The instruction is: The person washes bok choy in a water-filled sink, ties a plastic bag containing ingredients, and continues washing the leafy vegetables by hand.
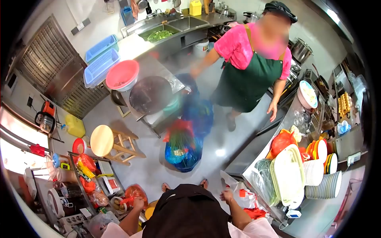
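Note:
My left hand (138, 203) is low at the left, its fingers curled at the knotted top of a red plastic bag (135, 192). My right hand (227, 195) is at the right, fingers curled, against a whitish see-through plastic bag (234, 183); what lies in its fingers is too small to make out. On the floor ahead of my feet stands a large blue plastic bag (184, 160). Long green vegetables (180, 139) and a red bag (174, 129) show in its top, partly blurred. More red plastic (254, 213) lies beside my right forearm.
A co-worker in a green apron (248, 85) stands ahead right, one arm toward the steel table (152, 63). That table bears a red basin (122, 74) and blue baskets (101, 67). A wooden stool (102, 141) stands left. Plates (323, 186) and a colander (287, 174) crowd the right counter.

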Tool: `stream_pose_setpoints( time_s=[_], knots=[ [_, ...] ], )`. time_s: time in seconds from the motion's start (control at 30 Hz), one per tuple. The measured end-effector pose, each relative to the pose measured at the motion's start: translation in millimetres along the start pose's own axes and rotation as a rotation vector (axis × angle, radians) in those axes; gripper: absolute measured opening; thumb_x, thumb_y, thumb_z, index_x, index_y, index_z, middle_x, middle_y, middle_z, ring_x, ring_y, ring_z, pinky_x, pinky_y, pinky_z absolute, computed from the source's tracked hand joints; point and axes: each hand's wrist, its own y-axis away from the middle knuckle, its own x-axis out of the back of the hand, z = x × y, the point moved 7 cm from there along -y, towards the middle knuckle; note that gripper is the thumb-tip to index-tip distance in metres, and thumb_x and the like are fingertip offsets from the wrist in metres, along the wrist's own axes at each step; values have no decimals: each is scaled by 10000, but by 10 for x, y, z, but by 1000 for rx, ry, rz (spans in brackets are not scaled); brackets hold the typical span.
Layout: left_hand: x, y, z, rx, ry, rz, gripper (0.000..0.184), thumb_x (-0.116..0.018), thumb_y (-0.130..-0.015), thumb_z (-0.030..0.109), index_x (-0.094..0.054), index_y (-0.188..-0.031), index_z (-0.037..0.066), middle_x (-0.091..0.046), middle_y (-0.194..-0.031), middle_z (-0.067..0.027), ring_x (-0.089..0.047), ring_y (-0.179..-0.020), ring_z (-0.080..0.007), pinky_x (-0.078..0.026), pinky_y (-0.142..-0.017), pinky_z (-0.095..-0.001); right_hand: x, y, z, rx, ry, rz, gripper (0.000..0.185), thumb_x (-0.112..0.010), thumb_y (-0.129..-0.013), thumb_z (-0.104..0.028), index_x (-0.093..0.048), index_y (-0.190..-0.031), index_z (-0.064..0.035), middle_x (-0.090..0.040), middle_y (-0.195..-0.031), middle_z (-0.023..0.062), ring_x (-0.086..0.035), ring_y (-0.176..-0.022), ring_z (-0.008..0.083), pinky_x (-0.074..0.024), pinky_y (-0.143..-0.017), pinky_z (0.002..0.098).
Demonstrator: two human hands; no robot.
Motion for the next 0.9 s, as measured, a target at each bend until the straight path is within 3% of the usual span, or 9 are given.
stream_pose_setpoints(
  time_s=[0.1,0.13,0.23,0.27,0.37,0.47,0.57,0.8,0.9],
  knots=[
    [132,27,200,20,47,-29,89,-589,-830,98,-631,-774,43,-573,-691,-27,-550,-638,-167,-456,-591,-350,447,-74,807,-187,-101,17,106,-528,-900,-103,-596,-920,-25,-641,-785,149,-621,-551,255,-511,-447,388],
    [105,-89,148,-63,13,-46,72,-608,-827,85,-670,-830,48,-628,-763,-44,-584,-699,-174,-481,-647,-344,524,35,870,-203,-108,63,108,-523,-903,-107,-589,-922,-23,-635,-783,152,-618,-550,260,-517,-459,395],
    [81,-114,103,27,78,-80,117,-620,-840,98,-707,-904,54,-685,-864,-71,-621,-784,-184,-504,-705,-340,478,550,1022,-160,-222,148,123,-523,-909,-121,-575,-945,-15,-626,-784,150,-618,-570,262,-531,-489,403],
    [66,-114,115,48,58,-110,194,-639,-846,121,-712,-1011,50,-708,-965,-99,-647,-877,-200,-518,-778,-343,463,706,1015,-128,-269,172,131,-525,-911,-126,-571,-955,-12,-625,-786,148,-620,-580,261,-536,-498,403],
    [-16,-269,101,-107,-155,-80,258,-651,-810,138,-717,-1042,47,-711,-946,-130,-671,-835,-262,-532,-768,-384,233,1109,1054,-21,-364,192,125,-517,-921,-112,-569,-980,-16,-629,-807,138,-628,-622,253,-541,-524,389],
    [-260,-263,21,37,26,-257,308,-643,-820,138,-690,-1105,30,-709,-951,-132,-666,-810,-243,-530,-722,-362,92,1448,1177,3,-352,226,154,-516,-928,-106,-573,-1044,-24,-643,-843,132,-634,-646,232,-549,-544,366],
    [-435,-277,37,-58,10,-354,332,-641,-824,142,-672,-1133,26,-707,-948,-133,-659,-796,-221,-521,-699,-336,215,1761,1489,16,-314,252,179,-514,-935,-116,-568,-1078,-23,-650,-852,126,-631,-631,221,-546,-533,364],
    [-572,268,-128,-87,-14,-256,317,-648,-815,147,-686,-1108,30,-708,-957,-138,-664,-844,-243,-524,-751,-355,636,1867,2350,-172,-339,260,175,-485,-923,-71,-551,-1077,-19,-644,-867,170,-636,-626,280,-554,-552,428],
    [-708,586,-427,56,46,-265,305,-665,-805,146,-695,-1087,33,-708,-967,-132,-660,-861,-245,-521,-775,-352,749,1704,2424,-121,-297,176,162,-509,-925,-104,-579,-1037,-9,-654,-862,158,-653,-644,276,-554,-556,416]
  ],
)
